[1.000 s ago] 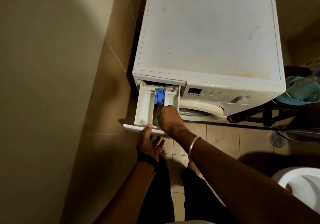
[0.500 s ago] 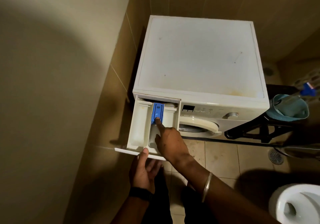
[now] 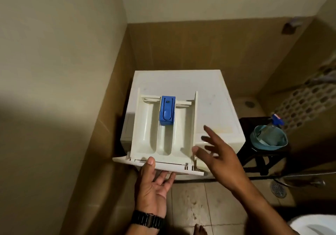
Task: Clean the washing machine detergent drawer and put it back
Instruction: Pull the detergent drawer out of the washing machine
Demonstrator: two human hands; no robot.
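Drawer (image 3: 163,134) is out of the machine (image 3: 214,107) and held up over it, long axis running away from the person, front panel nearest. Left hand (image 3: 154,185) grips that panel, thumb on top and fingers beneath; right hand (image 3: 216,154) hovers spread and empty just beside the right wall, the nearer one to steady it. A stool (image 3: 258,154) with a teal basin (image 3: 269,138) stands right, toilet (image 3: 316,224) lower right.

Washing machine (image 3: 214,107) front behind the drawer (image 3: 163,144); toilet (image 3: 316,224) cropped at the corner; right hand's fingers (image 3: 209,133) motion-blurred.
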